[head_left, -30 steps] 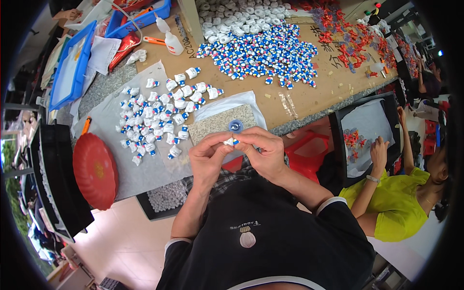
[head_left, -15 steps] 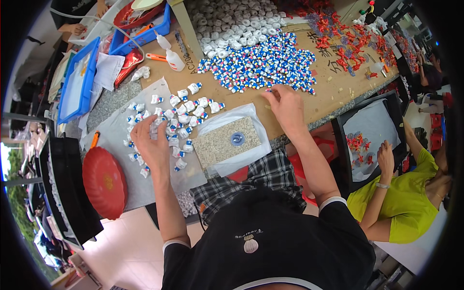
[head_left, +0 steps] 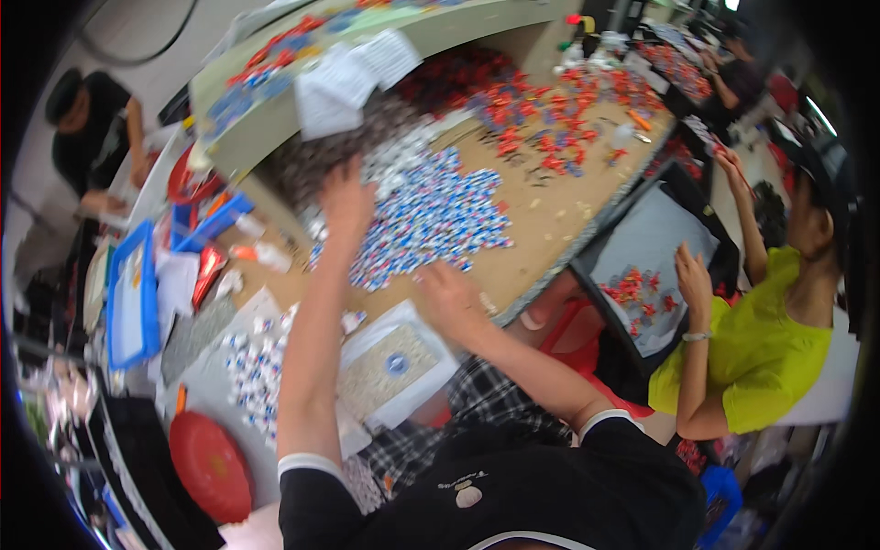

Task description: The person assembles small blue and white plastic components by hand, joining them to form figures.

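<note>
My left hand (head_left: 348, 206) reaches far forward, over the border between a heap of white and grey pieces (head_left: 394, 151) and a spread of small blue-and-white figure pieces (head_left: 431, 215). Motion blur hides what its fingers do. At the near edge of the blue spread, my right hand (head_left: 449, 298) has its fingers drawn together; whatever they pinch is too small to make out. Below it lies a speckled stone slab (head_left: 371, 380) on white paper, bearing a round blue-and-clear piece (head_left: 396, 364). Assembled white-and-blue figures (head_left: 252, 376) lie left of my left forearm, which partly covers them.
A shelf (head_left: 477, 32) with papers overhangs the far side. Red figures (head_left: 550, 119) cover the table's far right. Blue trays (head_left: 133, 293) and a red dish (head_left: 211, 467) stand at left. A co-worker in yellow (head_left: 761, 357) sits at right by a black tray (head_left: 632, 339).
My left hand has gone from the assembled figures forward to the far heap. My right hand stays near the blue spread's near edge. The view has tilted up, showing the shelf and more people.
</note>
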### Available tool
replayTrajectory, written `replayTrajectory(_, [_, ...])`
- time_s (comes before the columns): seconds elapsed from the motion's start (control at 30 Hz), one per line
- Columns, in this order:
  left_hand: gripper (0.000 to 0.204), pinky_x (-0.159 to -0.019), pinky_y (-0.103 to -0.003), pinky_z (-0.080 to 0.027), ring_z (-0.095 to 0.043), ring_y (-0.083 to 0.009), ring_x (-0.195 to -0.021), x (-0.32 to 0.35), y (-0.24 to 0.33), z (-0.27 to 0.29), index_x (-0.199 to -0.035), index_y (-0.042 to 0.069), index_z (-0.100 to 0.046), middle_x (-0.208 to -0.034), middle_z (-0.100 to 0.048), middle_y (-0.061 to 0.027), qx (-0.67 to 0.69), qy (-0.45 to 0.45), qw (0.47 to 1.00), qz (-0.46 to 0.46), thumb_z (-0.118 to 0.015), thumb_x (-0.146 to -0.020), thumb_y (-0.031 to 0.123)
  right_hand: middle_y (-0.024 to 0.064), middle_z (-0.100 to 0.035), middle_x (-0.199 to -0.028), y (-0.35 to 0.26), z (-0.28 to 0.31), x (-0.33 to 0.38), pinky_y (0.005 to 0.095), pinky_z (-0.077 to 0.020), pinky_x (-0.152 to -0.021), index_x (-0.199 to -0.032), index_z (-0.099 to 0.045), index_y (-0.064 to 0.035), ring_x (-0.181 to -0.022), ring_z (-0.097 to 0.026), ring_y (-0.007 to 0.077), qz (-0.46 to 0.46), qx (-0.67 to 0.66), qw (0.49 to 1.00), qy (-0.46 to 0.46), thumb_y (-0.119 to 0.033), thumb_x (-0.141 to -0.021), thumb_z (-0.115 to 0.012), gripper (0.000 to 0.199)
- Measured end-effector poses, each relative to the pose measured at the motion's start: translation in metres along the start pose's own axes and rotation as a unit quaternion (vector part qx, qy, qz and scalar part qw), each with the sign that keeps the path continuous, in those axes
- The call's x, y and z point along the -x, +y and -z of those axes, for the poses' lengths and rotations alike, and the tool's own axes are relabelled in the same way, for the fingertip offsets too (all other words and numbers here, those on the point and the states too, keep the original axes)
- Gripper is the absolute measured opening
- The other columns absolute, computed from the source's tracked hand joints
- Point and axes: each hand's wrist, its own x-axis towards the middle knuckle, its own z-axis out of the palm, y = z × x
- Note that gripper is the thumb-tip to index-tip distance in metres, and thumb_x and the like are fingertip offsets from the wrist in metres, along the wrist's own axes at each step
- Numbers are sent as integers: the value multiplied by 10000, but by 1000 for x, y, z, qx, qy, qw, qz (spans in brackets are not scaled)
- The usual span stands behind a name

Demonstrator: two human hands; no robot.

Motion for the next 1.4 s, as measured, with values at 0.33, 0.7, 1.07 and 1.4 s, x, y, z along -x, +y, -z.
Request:
replayTrajectory(0.33, [345, -804, -470, -455, -526, -364, -1011, -57, -19, -31, -1129, 117, -525, -1095, -556, -164, -131, -42, 990, 30, -474, -891, 362, 105, -489, -859, 9, -3, 2, 350, -444, -663, -918, -549, -17, -823, -531, 256, 2, -14, 1000, 11, -57, -713, -521, 211])
replayTrajectory(0.7, [336, -774, -509, -446, -589, -406, -899, -58, -8, -15, -1145, 134, -477, -963, -615, -211, -49, -104, 991, 62, -407, -916, 371, 95, -496, -883, 1, -3, 2, 350, -442, -706, -954, -551, -16, -859, -524, 240, -7, -13, 1000, -14, -52, -704, -512, 256])
replayTrajectory(1.07, [310, -647, -463, -501, -634, -343, -755, -59, 1, -17, -1057, 109, -492, -889, -636, -148, -108, -62, 991, 53, -556, -850, 330, 72, -506, -887, 4, 4, -2, 350, -449, -692, -940, -565, -44, -841, -531, 228, -1, -7, 1000, -22, -104, -791, -517, 167])
replayTrajectory(1.4, [279, -650, -399, -488, -624, -354, -706, -54, -8, -1, -966, -20, -608, -773, -645, -177, 112, 113, 987, -1, -571, -853, 232, 81, -507, -839, 1, 6, -1, 352, -459, -654, -905, -565, -40, -797, -550, 237, -7, -38, 999, -9, -104, -808, -538, 120])
